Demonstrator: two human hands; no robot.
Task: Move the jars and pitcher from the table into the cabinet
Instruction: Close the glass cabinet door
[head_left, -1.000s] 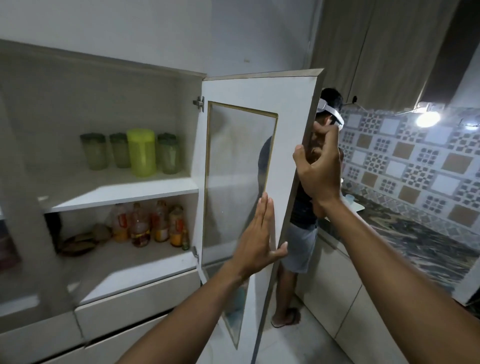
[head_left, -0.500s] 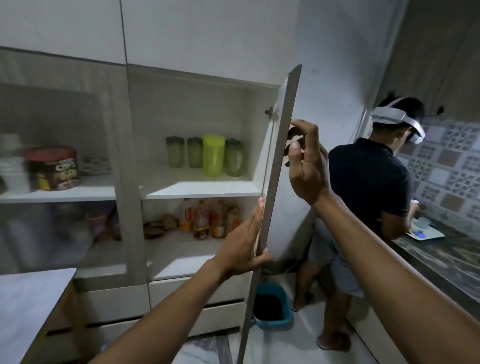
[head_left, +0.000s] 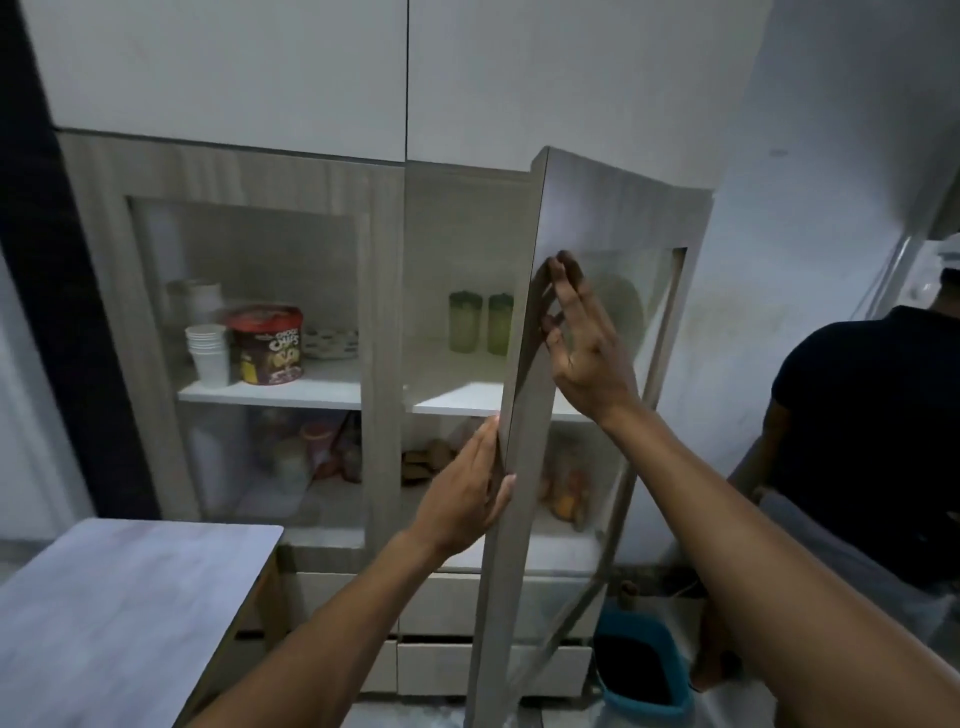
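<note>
Two green jars (head_left: 480, 323) stand on the upper shelf of the cabinet (head_left: 387, 291), seen through the gap beside the half-shut glass door (head_left: 587, 208). A yellow-green pitcher (head_left: 621, 306) shows dimly through the door's glass. My left hand (head_left: 462, 499) holds the door's free edge low down, fingers inside and thumb outside. My right hand (head_left: 587, 353) lies flat on the door's outer face near the same edge, fingers straight. The other jars are hidden behind my right hand and the door.
A white table (head_left: 119, 597) stands at the lower left. Paper cups (head_left: 208, 353) and a cereal tin (head_left: 267, 345) sit behind the left glass door. Bottles (head_left: 566, 488) are on the lower shelf. A blue bin (head_left: 644, 675) and another person (head_left: 872, 441) are at the right.
The door has swung leftward toward the cabinet, from wide open to nearly shut. My right hand moved from gripping its edge to lying flat on the outer face. My view turned left.
</note>
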